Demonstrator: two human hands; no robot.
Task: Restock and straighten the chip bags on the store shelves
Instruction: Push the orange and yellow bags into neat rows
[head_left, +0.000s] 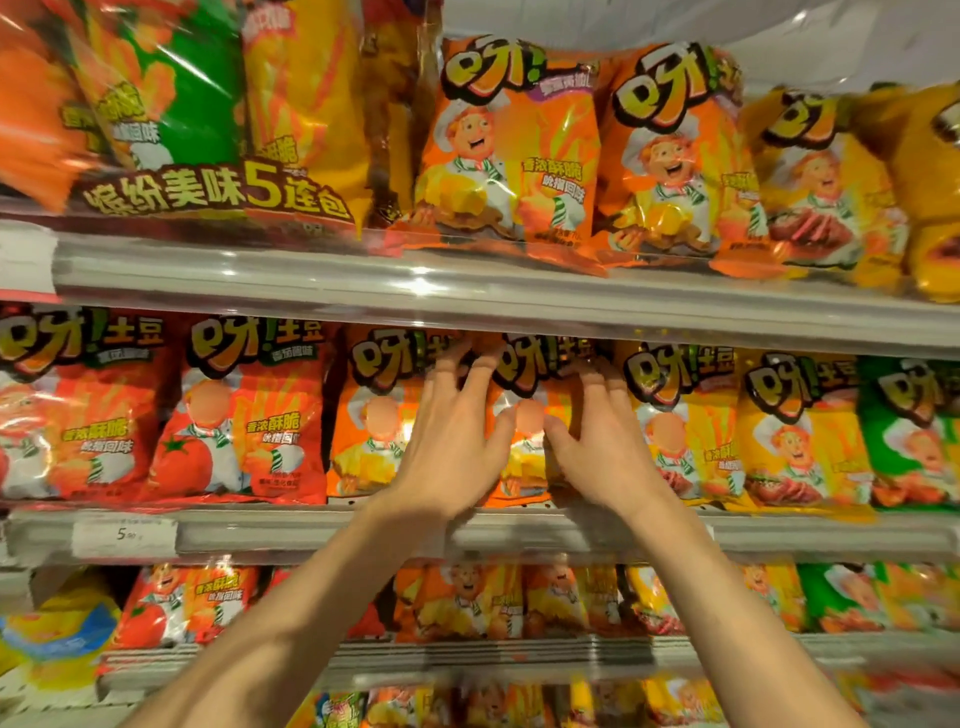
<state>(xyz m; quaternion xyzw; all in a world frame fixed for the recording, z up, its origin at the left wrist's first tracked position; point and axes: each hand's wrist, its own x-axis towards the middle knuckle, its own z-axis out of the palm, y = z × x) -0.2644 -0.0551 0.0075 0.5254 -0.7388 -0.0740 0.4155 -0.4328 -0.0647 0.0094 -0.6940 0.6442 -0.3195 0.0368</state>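
While bags crowd grey store shelves (467, 306), both spread-fingered hands, left hand (447, 441) and right hand (602, 441), press an upright, front-facing orange chip bag (530, 364).

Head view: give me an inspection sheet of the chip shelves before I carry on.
Surface: middle shelf, bags in a row behind a clear front rail.
Job's things: orange chip bag upright between both hands; red tomato bags to its left, yellow bags and a green bag to its right.
Clutter: nothing seen.
Grippers: left hand and right hand with straight fingers against the orange bag's front.
Cables: nothing seen.
Surroundings: five-pack bundle on the upper shelf; price tag; more bags on lower shelves.
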